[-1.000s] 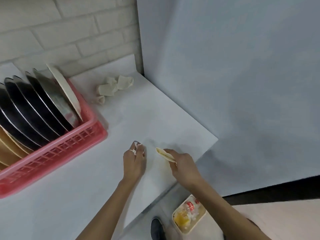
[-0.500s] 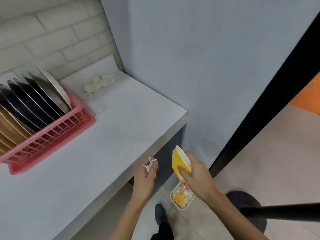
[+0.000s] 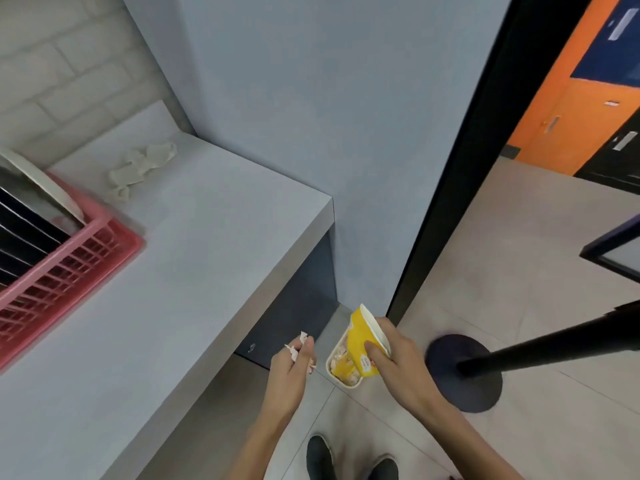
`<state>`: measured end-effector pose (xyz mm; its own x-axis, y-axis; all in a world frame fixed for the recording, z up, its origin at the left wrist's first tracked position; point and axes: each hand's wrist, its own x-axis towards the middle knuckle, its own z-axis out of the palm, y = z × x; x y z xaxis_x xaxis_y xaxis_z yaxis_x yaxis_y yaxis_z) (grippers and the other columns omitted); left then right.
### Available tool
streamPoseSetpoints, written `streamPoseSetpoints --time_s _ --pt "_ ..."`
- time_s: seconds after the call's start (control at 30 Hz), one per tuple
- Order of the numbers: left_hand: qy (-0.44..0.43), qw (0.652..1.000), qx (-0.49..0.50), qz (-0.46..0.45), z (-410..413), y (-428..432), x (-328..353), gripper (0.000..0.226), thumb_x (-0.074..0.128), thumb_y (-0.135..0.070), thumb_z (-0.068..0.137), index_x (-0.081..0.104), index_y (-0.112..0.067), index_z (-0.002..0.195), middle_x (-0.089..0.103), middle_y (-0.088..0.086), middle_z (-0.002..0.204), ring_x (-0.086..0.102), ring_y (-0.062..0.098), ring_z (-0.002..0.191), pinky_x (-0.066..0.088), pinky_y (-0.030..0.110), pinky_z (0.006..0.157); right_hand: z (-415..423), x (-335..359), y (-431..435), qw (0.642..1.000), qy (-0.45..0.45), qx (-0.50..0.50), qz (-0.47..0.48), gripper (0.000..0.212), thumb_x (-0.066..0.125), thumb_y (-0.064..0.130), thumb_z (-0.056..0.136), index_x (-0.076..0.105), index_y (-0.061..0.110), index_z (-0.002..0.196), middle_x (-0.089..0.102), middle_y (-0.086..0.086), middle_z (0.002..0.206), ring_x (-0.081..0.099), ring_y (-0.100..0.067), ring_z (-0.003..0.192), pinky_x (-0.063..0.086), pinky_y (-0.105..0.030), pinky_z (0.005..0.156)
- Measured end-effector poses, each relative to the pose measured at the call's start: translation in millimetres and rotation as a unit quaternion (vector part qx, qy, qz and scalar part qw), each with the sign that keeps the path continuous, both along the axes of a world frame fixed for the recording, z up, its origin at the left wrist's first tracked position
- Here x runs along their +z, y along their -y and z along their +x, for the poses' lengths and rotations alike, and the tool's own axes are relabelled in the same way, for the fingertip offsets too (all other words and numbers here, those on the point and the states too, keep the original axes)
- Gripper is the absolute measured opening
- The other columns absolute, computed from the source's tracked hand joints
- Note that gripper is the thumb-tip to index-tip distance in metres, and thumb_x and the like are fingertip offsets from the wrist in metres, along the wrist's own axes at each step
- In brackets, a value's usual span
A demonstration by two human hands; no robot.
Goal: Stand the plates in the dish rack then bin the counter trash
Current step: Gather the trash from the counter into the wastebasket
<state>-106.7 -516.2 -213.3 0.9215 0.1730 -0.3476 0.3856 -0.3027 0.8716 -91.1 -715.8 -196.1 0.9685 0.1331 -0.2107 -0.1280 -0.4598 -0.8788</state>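
Observation:
My left hand (image 3: 292, 367) grips a small crumpled white scrap (image 3: 300, 344) past the counter's front edge. My right hand (image 3: 391, 355) holds a yellow paper cup (image 3: 362, 342) tilted over a small cream bin (image 3: 337, 370) on the floor, which holds yellow and white trash. Several dark plates (image 3: 24, 237) and a white plate (image 3: 41, 183) stand upright in the pink dish rack (image 3: 69, 258) at the left. Crumpled white tissues (image 3: 142, 168) lie on the grey counter (image 3: 194, 244) at the back corner.
A blue wall runs behind the counter's right end. A black stand with a round base (image 3: 464, 372) and a slanted pole is on the floor right of the bin. My dark shoes (image 3: 320, 457) are below. A black door frame and an orange wall lie at the right.
Both hands left the counter top and moved down and right past its edge, carrying the scrap and the yellow cup over the bin. The view swung right.

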Motion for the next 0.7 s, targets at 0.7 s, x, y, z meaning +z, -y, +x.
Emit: streamPoseSetpoints --time_s 0.7 --pt "-0.157 0.970 -0.187 -0.015 11 -20 -195 0.010 0.067 -0.017 0.087 0.059 -0.020 0.082 0.056 -0.011 0.065 0.049 0.008 0.060 0.042 0.029 0.060 -49 -185 -19 0.967 -0.204 -0.152 -0.006 0.026 0.059 0.009 0.085 0.049 0.028 0.069 0.052 0.014 0.056 0.047 -0.001 0.055 0.036 -0.015 0.053"
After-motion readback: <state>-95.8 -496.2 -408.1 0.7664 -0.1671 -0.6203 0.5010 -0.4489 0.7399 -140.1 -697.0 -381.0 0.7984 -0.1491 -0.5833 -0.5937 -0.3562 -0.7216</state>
